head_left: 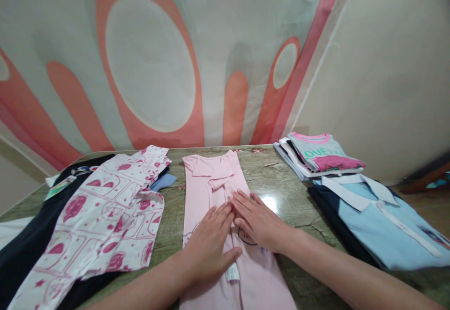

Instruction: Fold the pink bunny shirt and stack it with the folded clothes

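A pink garment [197,197] lies lengthwise on the table in front of me, its sides folded inward toward the middle. Its neckline is at the far end, and a sleeve is folded across just below it. My left hand [213,244] rests flat on the left folded panel, fingers stretched out. My right hand [258,223] lies flat on the right panel, its fingertips close to those of the left. Neither hand grips anything. Near my left thumb, a small white label [232,271] shows at the fold. Part of a dark printed drawing is hidden under my right hand.
Left of the pink garment lies a loose heap with a white, pink-printed garment [112,207] over dark clothes [31,235]. At the right are a folded stack with a grey-and-pink shirt [323,153] on top and a light blue collared shirt [383,225]. A wall stands behind the table [288,190].
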Demonstrator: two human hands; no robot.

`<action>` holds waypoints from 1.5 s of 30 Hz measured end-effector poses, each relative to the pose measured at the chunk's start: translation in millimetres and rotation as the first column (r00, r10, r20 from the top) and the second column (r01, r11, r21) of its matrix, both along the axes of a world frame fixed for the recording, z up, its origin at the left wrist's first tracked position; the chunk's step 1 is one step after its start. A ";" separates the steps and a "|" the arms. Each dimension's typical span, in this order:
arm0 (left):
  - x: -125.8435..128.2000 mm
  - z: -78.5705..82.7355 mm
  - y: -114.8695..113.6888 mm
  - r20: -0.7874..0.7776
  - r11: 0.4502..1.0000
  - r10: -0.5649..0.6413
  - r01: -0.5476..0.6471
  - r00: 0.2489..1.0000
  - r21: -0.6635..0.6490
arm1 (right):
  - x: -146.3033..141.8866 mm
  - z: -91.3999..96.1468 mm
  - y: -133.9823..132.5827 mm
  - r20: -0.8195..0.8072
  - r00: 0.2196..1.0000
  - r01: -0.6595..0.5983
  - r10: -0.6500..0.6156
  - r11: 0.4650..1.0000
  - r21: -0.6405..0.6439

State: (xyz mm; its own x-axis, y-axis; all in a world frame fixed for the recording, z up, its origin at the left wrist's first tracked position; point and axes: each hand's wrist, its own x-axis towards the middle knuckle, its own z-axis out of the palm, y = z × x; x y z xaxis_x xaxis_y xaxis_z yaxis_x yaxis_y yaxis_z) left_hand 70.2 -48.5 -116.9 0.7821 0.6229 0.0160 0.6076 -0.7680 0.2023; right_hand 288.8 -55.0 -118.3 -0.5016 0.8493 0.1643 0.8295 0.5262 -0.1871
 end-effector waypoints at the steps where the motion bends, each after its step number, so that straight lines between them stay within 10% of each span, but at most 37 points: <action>1: -0.7 0.7 -0.3 -0.003 1.000 0.002 -0.002 1.000 0.002 | -1.4 -1.4 2.3 0.008 1.000 0.008 -0.007 1.000 -0.025; 9: 11.1 24.5 12.1 0.059 0.999 0.023 -0.024 0.998 0.029 | 11.5 -19.4 7.4 0.021 0.969 0.246 -0.246 0.969 0.015; 20: 23.4 -9.1 32.7 -0.016 0.978 0.077 -0.073 0.997 0.196 | 10.5 -19.0 18.0 0.009 0.974 0.224 -0.224 0.974 -0.036; 31: 28.8 24.8 39.0 -0.003 0.985 0.076 -0.074 0.997 0.157 | 8.9 -22.2 63.6 -0.046 0.969 0.243 -0.243 0.970 0.004; 39: 34.4 -4.2 56.1 -0.030 0.973 0.078 -0.070 0.996 0.222 | 13.1 -22.2 61.5 -0.044 0.991 0.127 -0.126 0.992 0.003; 45: 30.1 -6.8 51.2 -0.067 0.969 0.078 -0.059 0.995 0.240 | 15.0 -22.4 65.8 -0.033 0.952 0.304 -0.303 0.953 0.004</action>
